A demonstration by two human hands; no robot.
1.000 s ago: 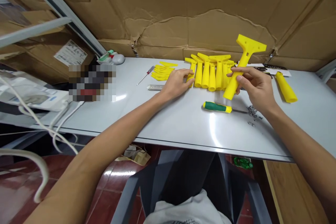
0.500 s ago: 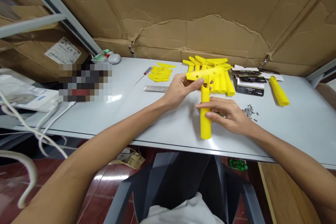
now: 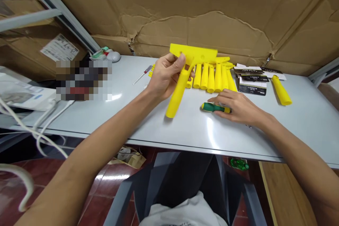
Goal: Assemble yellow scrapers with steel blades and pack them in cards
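A yellow T-shaped plastic scraper (image 3: 177,95) is tilted above the table, its wide head up and its handle pointing down. My left hand (image 3: 165,76) is closed around the neck, thumb across the head. Lower and to the right, my right hand (image 3: 238,107) has thumb and fingers closed on a screwdriver (image 3: 210,107) with a green and yellow handle, lying at table level; its shaft is hidden under the hand. Behind the hands, several more yellow scrapers (image 3: 211,79) lie side by side, partly covered by the raised one.
A thin screwdriver (image 3: 141,75) lies at the left, near yellow strips mostly hidden by my left hand. Black packaging cards (image 3: 251,86) and a single yellow handle (image 3: 282,91) lie at the right. Cardboard (image 3: 201,31) stands along the table's back edge; white cables (image 3: 34,130) hang at the left.
My left hand has moved left with the scraper and tilted it, handle swinging left. My right hand has let go of the scraper's handle and now holds the green and yellow screwdriver.
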